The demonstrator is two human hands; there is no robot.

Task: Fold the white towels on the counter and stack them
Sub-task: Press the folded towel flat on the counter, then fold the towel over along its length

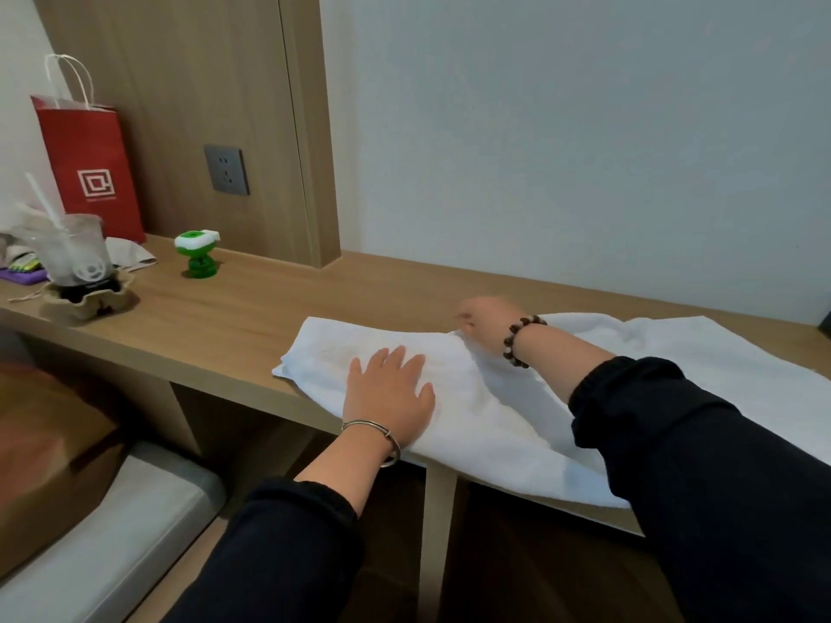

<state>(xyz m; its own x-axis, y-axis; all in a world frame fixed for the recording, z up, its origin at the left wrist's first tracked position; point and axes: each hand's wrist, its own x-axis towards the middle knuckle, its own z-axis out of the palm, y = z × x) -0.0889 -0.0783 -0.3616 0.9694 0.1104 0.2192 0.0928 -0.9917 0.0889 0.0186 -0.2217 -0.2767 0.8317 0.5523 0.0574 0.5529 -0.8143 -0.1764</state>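
A white towel point(517, 424) lies spread across the wooden counter point(252, 317), its near edge hanging a little over the front. My left hand point(391, 393) lies flat on the towel's left part, fingers straight and pressing it down. My right hand point(483, 319) reaches over the towel's far edge near the wall; it is blurred and its fingers seem to pinch a fold of the cloth there. The towel's right part point(719, 353) lies rumpled toward the right end of the counter.
At the counter's left end stand a red paper bag point(90, 168), a plastic cup with a straw point(76, 254) in a cardboard holder, and a small green-and-white object point(198, 256). A wall socket point(227, 170) sits on the wood panel. A grey seat point(112, 532) is below left.
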